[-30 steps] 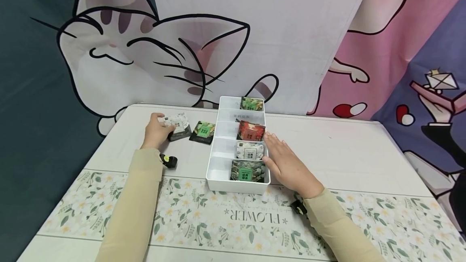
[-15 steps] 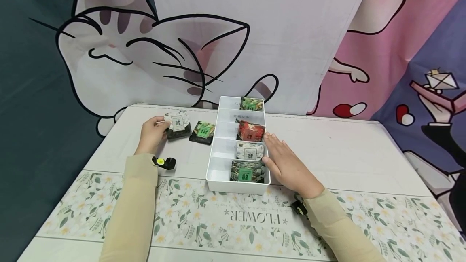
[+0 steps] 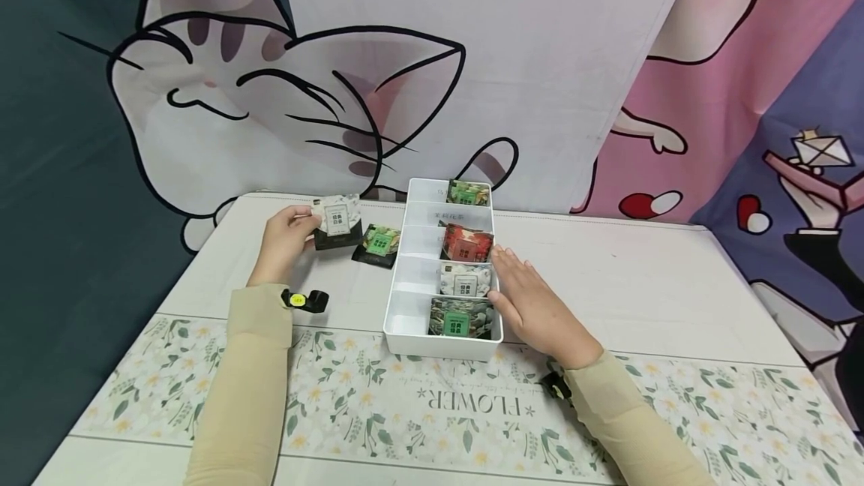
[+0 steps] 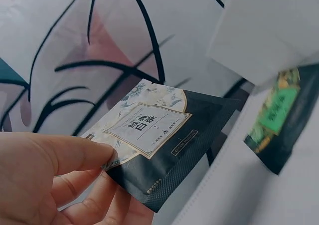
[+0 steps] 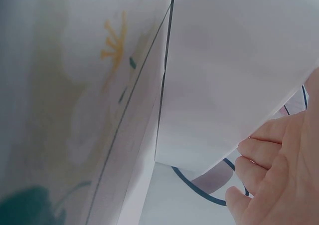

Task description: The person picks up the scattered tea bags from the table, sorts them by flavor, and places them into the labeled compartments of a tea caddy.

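My left hand pinches a white-and-black tea bag sachet between thumb and fingers, lifted off the table. In the left wrist view the thumb presses on the printed face of the sachet. Just right of it lies a green-and-black sachet. My right hand rests with straight fingers along the right side of a white divided box. Inside the box stand a grey-green sachet, a white one, a red one and a green-yellow one, each in its own compartment.
The box's second compartment from the back shows a printed label on its wall. A floral runner crosses the front of the white table. A cartoon cloth backdrop hangs behind the table's far edge.
My left hand has raised the white-and-black sachet off the table, tilted its face forward and shifted it slightly right. The right hand stays at the box's side.
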### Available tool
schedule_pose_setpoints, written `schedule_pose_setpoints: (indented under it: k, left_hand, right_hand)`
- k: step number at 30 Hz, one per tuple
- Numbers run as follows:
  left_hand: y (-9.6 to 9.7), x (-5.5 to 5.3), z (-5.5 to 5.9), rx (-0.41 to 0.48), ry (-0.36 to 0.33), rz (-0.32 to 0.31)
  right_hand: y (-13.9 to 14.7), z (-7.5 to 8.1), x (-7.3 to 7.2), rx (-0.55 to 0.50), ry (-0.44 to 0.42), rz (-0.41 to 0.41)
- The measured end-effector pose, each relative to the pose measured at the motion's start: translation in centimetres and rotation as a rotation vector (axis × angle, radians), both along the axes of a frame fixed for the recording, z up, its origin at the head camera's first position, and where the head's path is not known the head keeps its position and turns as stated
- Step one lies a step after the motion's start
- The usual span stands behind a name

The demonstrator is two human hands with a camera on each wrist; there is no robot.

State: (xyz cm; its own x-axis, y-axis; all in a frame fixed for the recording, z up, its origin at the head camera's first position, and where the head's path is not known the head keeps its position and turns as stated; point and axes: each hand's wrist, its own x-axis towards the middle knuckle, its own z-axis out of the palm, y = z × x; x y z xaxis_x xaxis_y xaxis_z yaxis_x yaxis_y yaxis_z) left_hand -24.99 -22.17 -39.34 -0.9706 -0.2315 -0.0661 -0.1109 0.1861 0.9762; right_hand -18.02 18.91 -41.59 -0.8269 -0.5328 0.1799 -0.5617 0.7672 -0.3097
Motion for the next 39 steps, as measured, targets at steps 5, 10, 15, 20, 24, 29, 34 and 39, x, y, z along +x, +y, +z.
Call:
schedule_pose_setpoints:
  k: [5, 10, 15, 20, 24, 29, 34, 39]
  left_hand:
    - [0.6, 0.4, 1.1, 0.013, 0.051, -0.031]
    - [1.6, 1.0, 2.3, 0.021, 0.101, -0.085]
    - [2.8, 1.6, 3.3, 0.043, 0.129, -0.145]
    - [4.1, 1.9, 3.8, 0.052, 0.156, -0.193]
    - [5.2, 2.2, 3.9, 0.057, 0.172, -0.242]
    - [6.4, 2.5, 4.0, 0.080, 0.176, -0.303]
    - [7.5, 3.0, 4.3, 0.121, 0.171, -0.354]
    - [8.5, 3.4, 4.3, 0.150, 0.156, -0.405]
  right_hand:
    - [0.0, 0.0, 0.0, 0.004, -0.003, -0.003]
    - [0.0, 0.1, 0.0, 0.011, -0.005, -0.007]
    - [0.0, 0.2, 0.0, 0.017, -0.002, -0.006]
    - [0.0, 0.1, 0.0, 0.018, 0.001, -0.004]
    - [0.0, 0.0, 0.0, 0.015, 0.000, -0.004]
    - [0.0, 0.1, 0.0, 0.012, -0.005, -0.006]
    - [0.0, 0.1, 0.0, 0.012, -0.004, -0.006]
    - [-0.1, 0.2, 0.1, 0.010, -0.010, -0.009]
